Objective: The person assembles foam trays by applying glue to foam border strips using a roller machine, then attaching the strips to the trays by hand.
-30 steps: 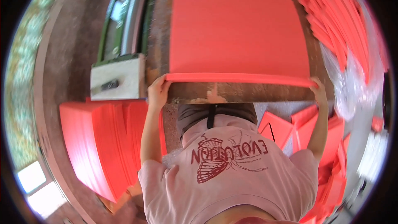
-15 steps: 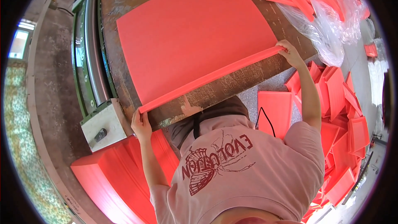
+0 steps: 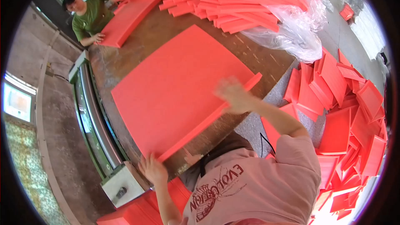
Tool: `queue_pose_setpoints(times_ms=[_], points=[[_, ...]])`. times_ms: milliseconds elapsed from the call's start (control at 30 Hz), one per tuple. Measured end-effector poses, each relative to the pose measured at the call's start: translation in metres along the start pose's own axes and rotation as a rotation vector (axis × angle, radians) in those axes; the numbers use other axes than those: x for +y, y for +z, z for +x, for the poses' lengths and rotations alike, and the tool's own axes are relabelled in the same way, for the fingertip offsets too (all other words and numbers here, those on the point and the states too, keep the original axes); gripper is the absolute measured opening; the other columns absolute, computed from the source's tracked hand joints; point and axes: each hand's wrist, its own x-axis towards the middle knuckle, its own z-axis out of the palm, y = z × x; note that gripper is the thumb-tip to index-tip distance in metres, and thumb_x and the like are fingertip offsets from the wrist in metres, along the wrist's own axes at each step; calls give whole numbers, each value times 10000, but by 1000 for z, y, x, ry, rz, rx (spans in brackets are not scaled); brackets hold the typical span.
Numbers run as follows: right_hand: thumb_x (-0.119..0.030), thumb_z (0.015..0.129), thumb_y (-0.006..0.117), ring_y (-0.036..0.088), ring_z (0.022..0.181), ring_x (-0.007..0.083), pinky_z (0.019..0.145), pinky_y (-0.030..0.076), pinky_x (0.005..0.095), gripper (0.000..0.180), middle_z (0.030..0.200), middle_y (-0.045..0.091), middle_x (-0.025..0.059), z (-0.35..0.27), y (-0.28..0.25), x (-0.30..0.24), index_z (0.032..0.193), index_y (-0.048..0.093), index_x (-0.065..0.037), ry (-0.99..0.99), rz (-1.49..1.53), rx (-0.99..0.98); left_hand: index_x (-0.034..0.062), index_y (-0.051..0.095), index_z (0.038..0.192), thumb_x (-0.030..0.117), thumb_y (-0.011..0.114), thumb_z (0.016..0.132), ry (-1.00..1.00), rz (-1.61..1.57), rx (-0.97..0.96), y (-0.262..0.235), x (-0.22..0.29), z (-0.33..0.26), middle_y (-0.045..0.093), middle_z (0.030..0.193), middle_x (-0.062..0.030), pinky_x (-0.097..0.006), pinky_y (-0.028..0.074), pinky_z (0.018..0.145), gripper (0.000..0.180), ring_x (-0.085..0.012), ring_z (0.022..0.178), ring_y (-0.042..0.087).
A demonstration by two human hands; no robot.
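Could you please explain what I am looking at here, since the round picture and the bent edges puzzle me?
This is no machine: a person wears a wide fisheye camera on the head, looking down, so straight edges bend near the rim. The pink shirt at the bottom is the wearer's own. The left hand touches the near corner of a large red foam sheet, and the right hand, blurred by motion, rests on its near edge. The sheet lies flat on a worn brown table. Beyond it are piled red foam strips and clear plastic wrap. Cut red foam pieces cover the floor. A co-worker in green handles another stack.
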Motion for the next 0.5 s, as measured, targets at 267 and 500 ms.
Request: queue_pose_setpoints(times_ms=[267,500], points=[[-436,933,285,186,1320,194,1051,230,345,545,1416,252,93,-14,23,112,1331,324,-65,680,1636,106,43,289,1341,427,461,881,-163,-2359,-95,-84,-25,68,335,1371,-124,-454,239,1047,624,-281,1238,348],[-255,698,634,287,1248,398,1016,241,493,652,1325,331,250,74,34,-20,1265,397,-37,94,374,561,121,166,1380,93,541,817,-504,-1731,488,18,105,99,412,1284,-105,-385,374,954,677,-247,1176,401]])
